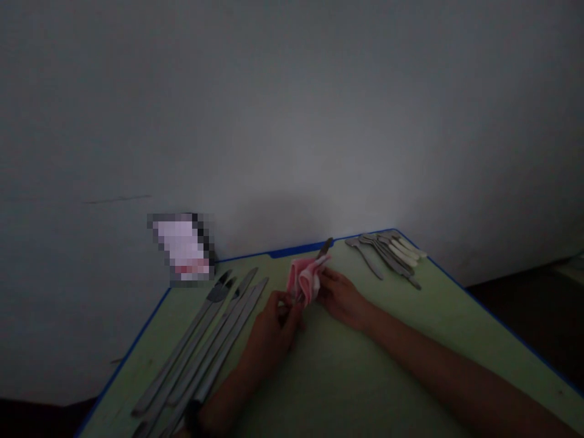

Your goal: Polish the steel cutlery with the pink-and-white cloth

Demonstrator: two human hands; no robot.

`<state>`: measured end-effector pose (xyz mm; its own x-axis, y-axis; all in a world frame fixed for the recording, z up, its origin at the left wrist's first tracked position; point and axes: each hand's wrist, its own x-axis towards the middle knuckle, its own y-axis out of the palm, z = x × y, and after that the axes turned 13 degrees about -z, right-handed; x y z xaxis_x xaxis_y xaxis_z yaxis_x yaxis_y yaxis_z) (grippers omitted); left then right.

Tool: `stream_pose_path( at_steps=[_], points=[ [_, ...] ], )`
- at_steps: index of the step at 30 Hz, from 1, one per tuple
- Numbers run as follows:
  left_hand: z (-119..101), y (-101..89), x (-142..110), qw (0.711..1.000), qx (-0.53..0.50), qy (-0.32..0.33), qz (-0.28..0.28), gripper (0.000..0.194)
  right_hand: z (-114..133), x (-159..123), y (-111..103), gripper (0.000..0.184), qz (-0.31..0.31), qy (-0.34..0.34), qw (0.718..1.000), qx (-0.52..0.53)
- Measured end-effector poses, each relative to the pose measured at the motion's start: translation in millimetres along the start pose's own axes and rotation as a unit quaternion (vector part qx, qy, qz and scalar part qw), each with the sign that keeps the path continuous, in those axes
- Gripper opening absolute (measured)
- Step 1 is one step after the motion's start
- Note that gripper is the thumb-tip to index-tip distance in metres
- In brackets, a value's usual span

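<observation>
Above the middle of the green table, my left hand (272,328) is closed around the lower end of a table knife (325,247), whose dark blade tip pokes out past a cloth. That pink and white cloth (303,278) is bunched around the knife and hides its middle. My right hand (341,297) grips the cloth from the right side, fingers pressed into its folds. Several more table knives (214,340) lie side by side, slanting, to the left of my left hand. A dark band sits on my left wrist.
A pile of spoons and other cutlery (387,249), some with white handles, lies at the table's back right. A blurred-out phone-like object (182,246) leans on the wall at the back left. The green table (365,377) has a blue edge and meets a grey wall (292,121).
</observation>
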<state>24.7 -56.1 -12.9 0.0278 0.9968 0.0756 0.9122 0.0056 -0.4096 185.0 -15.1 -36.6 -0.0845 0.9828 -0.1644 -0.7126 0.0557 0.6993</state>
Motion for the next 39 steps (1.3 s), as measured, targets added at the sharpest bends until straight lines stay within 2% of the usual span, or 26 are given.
stream_pose_path(
  at_steps=[5,8,16,20,23,26,30,35,39],
  points=[
    [-7,-4.0,-4,0.992,0.082,0.070,0.063,0.023,7,7,-2,0.010,-0.099,-0.052,0.992,0.066],
    [-8,-5.4,-6,0.980,0.137,0.116,0.090,0.028,11,10,-3,0.004,-0.125,-0.058,0.986,0.092],
    [0,-4.3,-2,0.992,0.079,0.074,0.063,0.035,10,5,-5,0.012,0.005,0.020,1.000,0.017],
    [2,-5.5,-1,0.993,0.071,0.066,0.061,0.033,13,8,-7,0.027,-0.009,0.065,0.997,0.045],
    [1,-8.1,-2,0.990,0.071,0.084,0.083,0.029,17,9,-5,0.034,-0.010,0.068,0.996,0.064],
    [-3,-10.5,-3,0.985,0.071,0.097,0.126,0.028,18,8,-3,0.032,0.009,0.051,0.997,0.060],
    [-6,-11.0,-5,0.977,0.083,0.098,0.173,0.027,15,5,-3,0.017,0.002,0.014,1.000,0.012],
    [-4,-7.5,-5,0.977,0.101,0.105,0.158,0.030,14,-2,-3,0.027,0.028,0.028,0.996,-0.080],
    [-6,-6.0,-6,0.978,0.116,0.114,0.130,0.032,13,-3,-3,0.024,0.045,0.035,0.993,-0.107]
  ],
)
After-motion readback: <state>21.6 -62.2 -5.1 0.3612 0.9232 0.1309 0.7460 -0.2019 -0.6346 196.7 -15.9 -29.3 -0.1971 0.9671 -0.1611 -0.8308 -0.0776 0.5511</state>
